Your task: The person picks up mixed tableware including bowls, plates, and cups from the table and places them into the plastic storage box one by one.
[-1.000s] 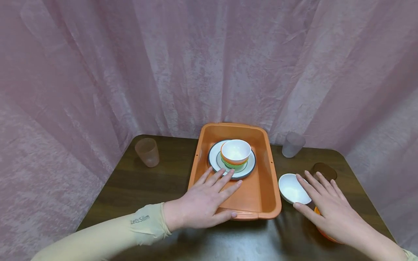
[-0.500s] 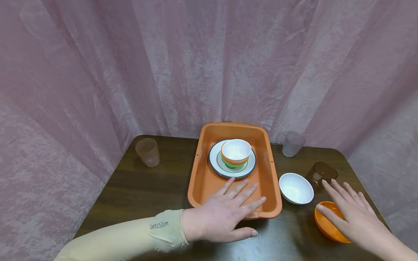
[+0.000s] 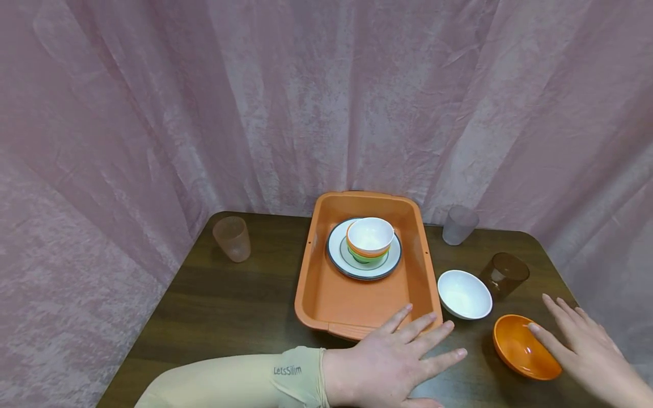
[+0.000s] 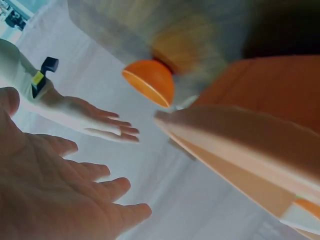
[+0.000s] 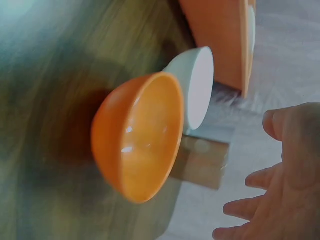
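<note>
Fingers spread, my left hand (image 3: 390, 362) hovers over the near right corner of the orange tub (image 3: 352, 294) and holds nothing. My right hand (image 3: 586, 343) is at the right of the table, beside an orange bowl (image 3: 525, 351). In the right wrist view its fingers are apart from that orange bowl (image 5: 137, 140). Left of and behind it stands a white bowl (image 3: 464, 294), close to the tub's right wall. Inside the tub, a stack of bowls with a white bowl (image 3: 370, 234) on top sits on white plates (image 3: 338, 255) with dark rims.
A brown cup (image 3: 505, 275) stands behind the orange bowl. Farther back is a clear frosted cup (image 3: 459, 225). On the left side of the wooden table (image 3: 219, 306) stands a pinkish cup (image 3: 232, 239). A pink curtain (image 3: 326, 102) hangs right behind the table.
My left hand has moved right and toward me, from over the tub to its near right corner. My right hand has moved right, uncovering the orange bowl. The dishes stay put.
</note>
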A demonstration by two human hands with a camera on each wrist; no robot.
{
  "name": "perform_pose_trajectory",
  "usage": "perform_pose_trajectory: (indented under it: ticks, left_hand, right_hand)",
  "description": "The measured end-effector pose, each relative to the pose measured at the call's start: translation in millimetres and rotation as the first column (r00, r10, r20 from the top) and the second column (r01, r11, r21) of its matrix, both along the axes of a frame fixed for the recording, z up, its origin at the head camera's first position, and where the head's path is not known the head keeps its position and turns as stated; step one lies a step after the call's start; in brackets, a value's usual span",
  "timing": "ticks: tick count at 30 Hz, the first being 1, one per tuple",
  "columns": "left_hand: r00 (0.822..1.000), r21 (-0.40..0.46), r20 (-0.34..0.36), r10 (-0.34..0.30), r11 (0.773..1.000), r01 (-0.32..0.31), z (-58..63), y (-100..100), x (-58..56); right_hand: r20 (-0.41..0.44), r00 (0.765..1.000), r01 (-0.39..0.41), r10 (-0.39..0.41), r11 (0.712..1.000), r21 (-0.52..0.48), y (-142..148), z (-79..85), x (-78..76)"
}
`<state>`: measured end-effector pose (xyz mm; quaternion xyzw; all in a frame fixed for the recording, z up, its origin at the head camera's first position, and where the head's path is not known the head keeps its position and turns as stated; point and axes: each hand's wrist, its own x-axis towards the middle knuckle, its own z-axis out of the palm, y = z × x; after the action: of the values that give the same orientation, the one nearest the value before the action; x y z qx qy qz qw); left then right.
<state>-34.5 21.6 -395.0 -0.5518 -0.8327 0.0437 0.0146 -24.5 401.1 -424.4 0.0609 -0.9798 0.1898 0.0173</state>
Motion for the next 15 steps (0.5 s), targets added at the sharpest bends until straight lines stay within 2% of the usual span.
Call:
perform_pose_trajectory:
  ticks: [4,8,10,12,15]
  left_hand:
    - [0.991,-0.037,-0.108,-0.077,0.997,0.074,-4.5,15,5.2]
    - [0.967,-0.049,-0.215,-0.137,0.99,0.129,-11.0,27,7.5]
    - [0.965,-0.056,-0.216,-0.151,0.988,0.142,-13.8,32,7.6]
    - [0.97,-0.074,-0.181,-0.161,0.986,0.15,-15.9,36,7.1]
    - [0.968,-0.101,-0.158,-0.193,0.979,0.178,-20.3,42,7.7]
  right_hand:
    - [0.06,0.997,0.043,-0.041,0.999,-0.031,12,-6.3,-3.2]
    - [0.135,0.988,0.082,-0.073,0.994,-0.066,22,-11.4,-5.4]
    - [0.172,0.982,0.095,-0.08,0.992,-0.082,27,-14.4,-5.7]
    - [0.21,0.974,0.104,-0.082,0.99,-0.096,30,-17.5,-6.2]
    - [0.291,0.953,0.116,-0.081,0.988,-0.105,34,-23.9,-8.8]
